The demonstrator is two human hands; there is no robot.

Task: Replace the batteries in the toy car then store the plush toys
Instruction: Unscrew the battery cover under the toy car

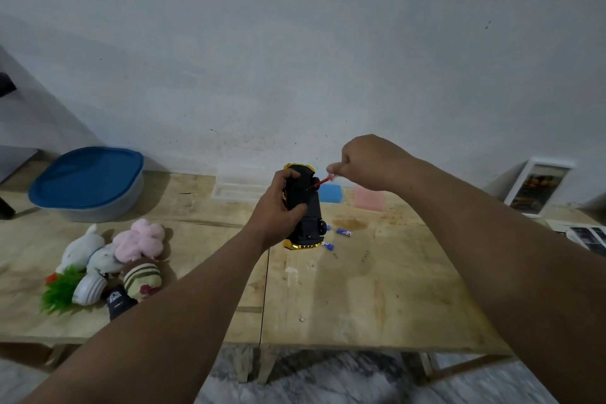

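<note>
A black toy car [310, 207] with yellow trim stands on end on the wooden table [377, 289], its underside towards me. My left hand [278, 207] is wrapped around its left side. My right hand [367, 162] pinches a small red-shafted screwdriver [321, 181] whose tip touches the car's underside near the top. Two small blue-and-white batteries [344, 232] [328, 246] lie on the table just right of the car's lower end. A heap of plush toys [111, 266], white, pink, striped brown and green, lies at the left of the table.
A grey basket with a blue lining [88, 184] sits at the back left. A clear plastic box [236, 188], a blue sponge [329, 193] and a pink sponge [370, 198] rest along the wall. A framed picture [537, 187] leans at the right, papers below it.
</note>
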